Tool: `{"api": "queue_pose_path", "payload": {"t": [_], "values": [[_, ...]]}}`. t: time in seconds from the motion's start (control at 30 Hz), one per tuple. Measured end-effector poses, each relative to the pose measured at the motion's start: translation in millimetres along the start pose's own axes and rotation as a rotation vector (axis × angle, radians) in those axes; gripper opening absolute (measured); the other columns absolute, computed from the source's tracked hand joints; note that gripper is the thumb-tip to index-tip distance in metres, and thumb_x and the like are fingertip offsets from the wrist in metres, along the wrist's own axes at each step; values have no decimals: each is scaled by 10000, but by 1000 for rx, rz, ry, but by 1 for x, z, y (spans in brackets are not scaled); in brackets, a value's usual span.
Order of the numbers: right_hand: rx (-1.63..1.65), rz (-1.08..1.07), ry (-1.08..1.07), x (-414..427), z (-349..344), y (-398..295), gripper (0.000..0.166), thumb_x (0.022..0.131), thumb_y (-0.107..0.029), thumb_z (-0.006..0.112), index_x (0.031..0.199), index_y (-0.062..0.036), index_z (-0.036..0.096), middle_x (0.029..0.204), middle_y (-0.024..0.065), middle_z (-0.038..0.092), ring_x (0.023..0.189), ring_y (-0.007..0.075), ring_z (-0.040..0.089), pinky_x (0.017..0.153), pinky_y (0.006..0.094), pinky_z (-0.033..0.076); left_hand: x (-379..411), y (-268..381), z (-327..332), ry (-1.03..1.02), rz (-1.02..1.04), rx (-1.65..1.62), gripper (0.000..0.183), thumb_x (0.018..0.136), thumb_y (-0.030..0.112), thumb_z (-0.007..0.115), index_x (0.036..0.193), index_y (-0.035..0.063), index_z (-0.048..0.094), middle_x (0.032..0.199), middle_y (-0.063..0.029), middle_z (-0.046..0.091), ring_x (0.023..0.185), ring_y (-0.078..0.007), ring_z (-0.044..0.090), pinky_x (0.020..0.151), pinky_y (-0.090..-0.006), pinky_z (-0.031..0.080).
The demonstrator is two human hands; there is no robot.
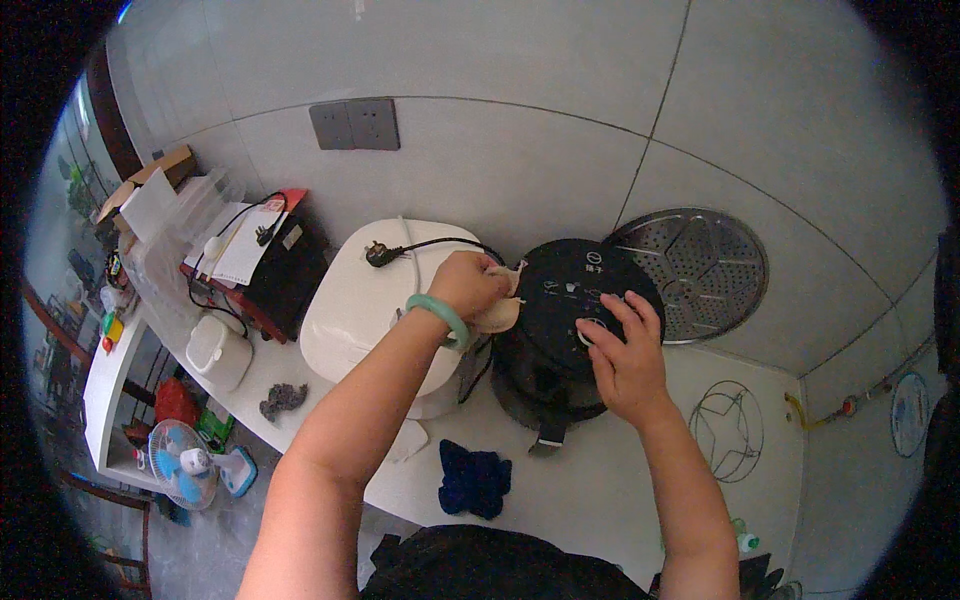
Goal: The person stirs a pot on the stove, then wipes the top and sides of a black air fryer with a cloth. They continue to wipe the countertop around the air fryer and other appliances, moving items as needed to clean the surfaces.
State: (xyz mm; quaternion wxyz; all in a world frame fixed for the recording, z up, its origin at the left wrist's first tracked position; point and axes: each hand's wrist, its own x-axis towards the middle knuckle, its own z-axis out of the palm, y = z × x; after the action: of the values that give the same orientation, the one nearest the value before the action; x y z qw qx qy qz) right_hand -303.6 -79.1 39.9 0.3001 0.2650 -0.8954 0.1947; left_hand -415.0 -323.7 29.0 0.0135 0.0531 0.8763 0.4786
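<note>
A black air fryer (551,352) with icons on its top stands in front of me, its handle towards me. My left hand (469,289), with a green bangle at the wrist, grips a beige cloth (499,316) against the fryer's left rim. On the fryer's top rest the spread fingertips of my right hand (630,360), holding nothing. Left of the fryer is a white rice cooker (349,307), partly hidden by my left forearm. A black power plug (381,254) lies on the cooker's lid, its cord running towards the fryer.
A perforated metal steaming plate (705,274) leans on the tiled wall behind. The white counter (585,487) carries a dark blue cloth (474,480), a grey scrubber (283,400), a small white container (219,351) and a wire rack (726,431). Papers (234,244) cover a dark box at left.
</note>
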Motion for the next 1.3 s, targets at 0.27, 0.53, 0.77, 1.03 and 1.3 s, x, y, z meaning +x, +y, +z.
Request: {"api": "queue_pose_path", "payload": {"t": [0.27, 0.53, 0.77, 1.03, 1.3], "values": [[-12, -29, 25, 1, 4, -1, 315, 764, -90, 635, 1074, -143, 656, 1264, 143, 505, 1215, 391, 394, 1012, 471, 353, -38, 20, 11, 89, -133, -107, 265, 659, 241, 663, 697, -19, 630, 681, -203, 636, 666, -311, 639, 659, -386, 508], [-38, -35, 22, 1, 4, 0, 317, 774, -95, 629, 1086, -141, 652, 1274, 150, 495, 1212, 400, 387, 1015, 477, 343, -143, 49, 80, -135, 350, 50, 171, 743, 210, 654, 751, 43, 620, 698, -186, 624, 679, -365, 624, 639, -439, 499], [-12, -10, 23, -2, 2, 3, 296, 783, -103, 624, 1074, -145, 659, 1264, 153, 503, 1212, 398, 387, 1009, 469, 352, -127, 50, 27, 105, 277, -168, 148, 852, 176, 616, 879, 31, 620, 741, -95, 651, 654, -209, 632, 606, -310, 491], [-26, -18, 17, 2, 4, 0, 302, 776, -105, 630, 1073, -147, 659, 1261, 152, 504, 1211, 396, 385, 1006, 469, 356, -46, 25, 11, 290, 530, 462, 188, 777, 67, 601, 953, 41, 661, 902, -168, 591, 875, -338, 571, 779, -411, 482], [-29, -22, 19, 0, 5, 2, 329, 764, -97, 631, 1087, -150, 657, 1271, 147, 500, 1218, 391, 379, 1010, 470, 352, -140, 36, 32, -128, 878, 399, 345, 705, 55, 608, 1050, 69, 624, 970, -120, 572, 865, -306, 571, 764, -388, 493]]}}
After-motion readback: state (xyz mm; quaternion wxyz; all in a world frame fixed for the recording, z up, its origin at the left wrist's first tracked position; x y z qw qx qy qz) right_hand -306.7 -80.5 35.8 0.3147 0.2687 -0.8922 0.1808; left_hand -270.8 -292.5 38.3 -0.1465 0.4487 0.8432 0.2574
